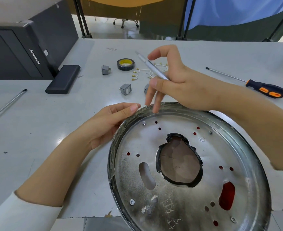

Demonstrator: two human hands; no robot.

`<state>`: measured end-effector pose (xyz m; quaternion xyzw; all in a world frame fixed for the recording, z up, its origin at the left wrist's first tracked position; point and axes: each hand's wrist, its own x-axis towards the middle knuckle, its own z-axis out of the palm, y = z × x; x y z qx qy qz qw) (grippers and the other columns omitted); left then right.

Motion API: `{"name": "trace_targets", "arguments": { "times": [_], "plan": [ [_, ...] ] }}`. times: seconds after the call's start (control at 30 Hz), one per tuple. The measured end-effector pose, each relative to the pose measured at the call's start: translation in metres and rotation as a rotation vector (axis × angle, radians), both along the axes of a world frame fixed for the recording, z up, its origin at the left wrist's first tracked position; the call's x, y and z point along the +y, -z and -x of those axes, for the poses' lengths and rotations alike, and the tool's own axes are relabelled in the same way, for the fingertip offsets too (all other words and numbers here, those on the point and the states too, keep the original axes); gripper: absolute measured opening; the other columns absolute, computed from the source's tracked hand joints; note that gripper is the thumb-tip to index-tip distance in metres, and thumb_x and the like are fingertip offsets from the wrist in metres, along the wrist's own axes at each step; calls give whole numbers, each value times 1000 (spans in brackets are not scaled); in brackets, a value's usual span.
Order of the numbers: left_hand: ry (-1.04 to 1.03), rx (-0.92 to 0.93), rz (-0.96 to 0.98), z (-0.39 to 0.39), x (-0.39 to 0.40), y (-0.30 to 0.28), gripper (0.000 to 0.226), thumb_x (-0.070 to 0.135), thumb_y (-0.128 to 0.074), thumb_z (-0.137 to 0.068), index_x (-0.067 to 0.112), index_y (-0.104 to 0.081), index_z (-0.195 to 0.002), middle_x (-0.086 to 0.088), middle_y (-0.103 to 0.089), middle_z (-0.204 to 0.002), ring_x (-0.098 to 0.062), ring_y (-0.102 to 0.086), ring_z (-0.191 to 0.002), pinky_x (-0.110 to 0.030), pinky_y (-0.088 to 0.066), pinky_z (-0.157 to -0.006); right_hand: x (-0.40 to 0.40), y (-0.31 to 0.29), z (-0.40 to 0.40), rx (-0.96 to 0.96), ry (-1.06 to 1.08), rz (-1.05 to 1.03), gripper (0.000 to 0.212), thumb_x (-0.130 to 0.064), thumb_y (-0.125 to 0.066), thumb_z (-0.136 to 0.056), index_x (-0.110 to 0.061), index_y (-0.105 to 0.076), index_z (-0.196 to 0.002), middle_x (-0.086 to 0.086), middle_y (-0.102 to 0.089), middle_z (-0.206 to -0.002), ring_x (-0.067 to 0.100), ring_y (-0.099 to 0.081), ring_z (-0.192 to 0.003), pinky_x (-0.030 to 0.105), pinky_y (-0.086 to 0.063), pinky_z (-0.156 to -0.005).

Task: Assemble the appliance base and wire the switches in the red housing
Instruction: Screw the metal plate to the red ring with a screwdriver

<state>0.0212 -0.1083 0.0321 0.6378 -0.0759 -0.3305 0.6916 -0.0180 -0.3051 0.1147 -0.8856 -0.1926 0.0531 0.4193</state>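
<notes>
A round metal base plate (179, 194) fills the lower right, with red housing showing through its holes and slots. Several screws sit in the plate; one (144, 122) is near the top left rim. My left hand (110, 124) grips the plate's upper left rim. My right hand (172, 80) hovers above the top rim and holds a slim silver screwdriver (151, 67), tip pointing away. Two grey switches (125, 89) (105, 69) lie on the table beyond, a third half hidden behind my fingers. White wires with brass terminals (137, 73) lie beside them.
A roll of black tape (126, 64) sits near the wires. An orange-and-black screwdriver (260, 88) lies at the right. A dark flat case (63, 79) and a black computer box (20, 50) stand at the left. A metal rod (7, 104) lies at the far left.
</notes>
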Motion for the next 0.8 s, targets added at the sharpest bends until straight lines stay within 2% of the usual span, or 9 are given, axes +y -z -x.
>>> {"name": "trace_targets", "arguments": {
  "times": [0.07, 0.13, 0.27, 0.37, 0.5, 0.6, 0.67, 0.8],
  "plan": [
    [-4, -2, -2, 0, 0, 0, 50, 37, -64, -73, 14, -66, -118, -12, -69, -114, -15, -65, -92, -19, -56, -73, 2, 3, 0, 47, -18, -28, 21, -15, -38, -101, -32, -25, -104, 6, -68, -78, 24, -67, -58, 29, -53, -70],
    [-10, -1, -4, 0, 0, -1, 50, 37, -65, -73, 14, -67, -117, -13, -69, -115, -14, -66, -91, -18, -56, -71, 0, 8, 1, 68, -7, -60, 17, -14, -41, -99, -29, -33, -101, 5, -69, -77, 26, -65, -54, 31, -52, -67],
    [1, 5, 7, 0, 0, -1, 51, 36, -66, -73, 12, -66, -118, -13, -69, -112, -16, -66, -91, -19, -56, -72, -4, 11, 0, 46, 41, -217, 6, -10, -55, -94, -12, -54, -99, 7, -73, -77, 28, -64, -50, 36, -55, -60],
    [13, 10, 24, 0, 0, -1, 52, 35, -66, -74, 9, -65, -120, -11, -71, -106, -15, -67, -87, -20, -56, -70, -2, 16, 2, -1, 67, -304, 9, -11, -58, -92, -3, -57, -94, 9, -71, -74, 28, -61, -49, 35, -55, -55],
    [11, 8, 11, -1, 1, 1, 53, 34, -65, -74, 9, -65, -120, -13, -69, -112, -19, -65, -95, -24, -56, -78, 3, 30, 6, 32, 86, -302, 7, -16, -49, -92, -17, -49, -85, 6, -64, -69, 21, -59, -63, 35, -52, -69],
    [1, 9, 7, -2, 0, 2, 51, 33, -65, -73, 9, -65, -119, -13, -69, -111, -18, -65, -94, -23, -55, -79, 4, 35, 7, 7, 124, -224, 10, -25, -47, -86, -29, -49, -78, 1, -60, -66, 19, -59, -68, 51, -51, -79],
    [2, 7, 12, -2, 0, 2, 51, 32, -65, -73, 9, -65, -119, -12, -70, -109, -17, -66, -92, -22, -57, -77, 4, 34, 7, -8, 127, -185, 12, -26, -46, -86, -32, -48, -76, -2, -59, -64, 18, -59, -68, 55, -49, -78],
    [2, 3, 20, -3, 0, 2, 52, 32, -66, -74, 8, -65, -119, -13, -70, -110, -16, -67, -91, -21, -56, -75, 4, 35, 8, -13, 107, -115, 8, -30, -46, -86, -32, -47, -78, -7, -61, -63, 15, -59, -66, 50, -51, -76]
  ]
}}
